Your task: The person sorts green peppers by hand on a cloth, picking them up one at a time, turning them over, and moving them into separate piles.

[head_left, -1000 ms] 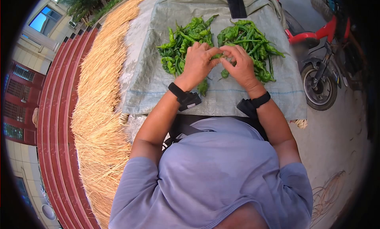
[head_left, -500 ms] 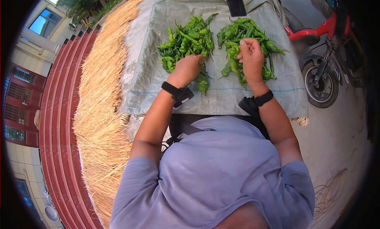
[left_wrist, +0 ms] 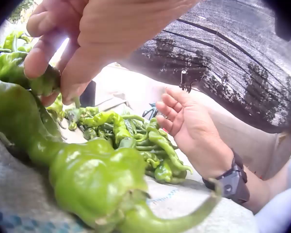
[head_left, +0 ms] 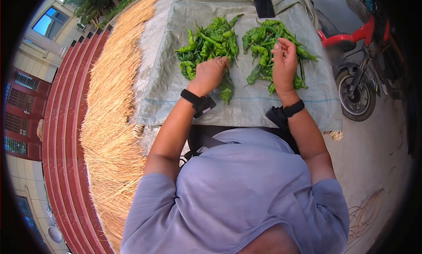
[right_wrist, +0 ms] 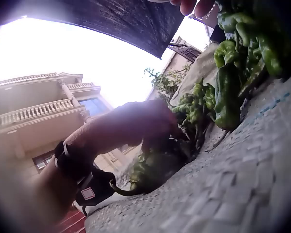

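Note:
Two heaps of green peppers lie side by side on a woven sack sheet, a left pile (head_left: 215,38) and a right pile (head_left: 263,56). My left hand (head_left: 210,74) is at the near edge of the left pile. In the left wrist view its thumb and fingers pinch a green pepper (left_wrist: 46,81). A large crinkled pepper (left_wrist: 99,174) with a curved stem lies just below that hand. Over the near right side of the right pile, my right hand (head_left: 285,67) is raised with loosely bent fingers and holds nothing.
The grey-green sack sheet (head_left: 176,111) covers the work surface. A dark flat phone-like object (head_left: 263,3) lies at its far edge. Straw (head_left: 110,122) is spread along the left, beside red steps (head_left: 66,122). A red scooter (head_left: 356,38) stands at the right.
The hands, together over the middle a second ago, have parted. My left went back to the left pile; my right moved over the right pile, and a pepper below it has settled there.

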A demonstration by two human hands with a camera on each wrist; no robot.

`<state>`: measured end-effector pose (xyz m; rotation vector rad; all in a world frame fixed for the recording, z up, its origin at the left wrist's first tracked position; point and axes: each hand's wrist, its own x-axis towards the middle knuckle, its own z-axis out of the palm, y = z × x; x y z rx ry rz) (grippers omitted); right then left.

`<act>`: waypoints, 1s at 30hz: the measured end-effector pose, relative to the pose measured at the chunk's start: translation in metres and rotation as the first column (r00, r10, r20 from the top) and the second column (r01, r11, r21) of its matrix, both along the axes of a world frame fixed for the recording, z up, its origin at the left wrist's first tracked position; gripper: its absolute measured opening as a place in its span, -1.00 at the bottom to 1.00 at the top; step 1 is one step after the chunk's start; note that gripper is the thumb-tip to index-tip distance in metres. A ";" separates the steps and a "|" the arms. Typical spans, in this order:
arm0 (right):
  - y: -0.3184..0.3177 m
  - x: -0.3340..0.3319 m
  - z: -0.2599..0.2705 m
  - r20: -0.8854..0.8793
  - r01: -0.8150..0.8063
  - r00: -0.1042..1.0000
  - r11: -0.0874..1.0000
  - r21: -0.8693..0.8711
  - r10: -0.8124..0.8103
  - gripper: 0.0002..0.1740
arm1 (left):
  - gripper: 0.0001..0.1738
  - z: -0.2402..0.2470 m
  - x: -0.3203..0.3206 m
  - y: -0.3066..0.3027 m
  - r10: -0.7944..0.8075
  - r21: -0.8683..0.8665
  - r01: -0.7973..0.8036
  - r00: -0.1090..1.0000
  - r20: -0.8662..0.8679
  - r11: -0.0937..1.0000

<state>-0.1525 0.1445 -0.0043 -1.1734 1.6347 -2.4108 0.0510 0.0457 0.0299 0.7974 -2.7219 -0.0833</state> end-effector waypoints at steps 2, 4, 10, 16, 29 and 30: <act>-0.001 -0.003 -0.006 -0.117 0.005 0.993 0.999 0.051 0.001 -0.77 | -0.88 0.009 -0.003 0.006 0.027 0.013 -0.026 0.992 -0.126 1.000; 0.008 0.005 0.002 -0.063 -0.155 0.984 0.978 0.136 0.165 -0.76 | -0.87 0.021 -0.006 0.010 0.052 0.027 -0.046 0.961 -0.270 0.999; 0.015 0.012 0.006 -0.239 -0.280 0.896 0.893 0.351 0.375 -0.57 | -0.84 0.047 -0.013 0.022 0.116 0.288 0.063 0.818 -0.564 0.956; 0.021 0.019 0.017 -0.300 -0.345 0.819 0.837 0.425 0.490 -0.43 | -0.83 0.058 -0.023 0.036 0.212 0.596 0.407 0.675 -0.707 0.692; 0.010 0.019 0.003 -0.312 -0.328 0.829 0.856 0.400 0.464 -0.49 | -0.82 0.054 -0.028 0.028 0.541 0.727 0.640 0.531 -0.653 0.249; 0.008 0.017 0.000 -0.332 -0.311 0.823 0.854 0.417 0.461 -0.49 | -0.82 0.055 -0.029 0.028 0.549 0.714 0.665 0.522 -0.653 0.218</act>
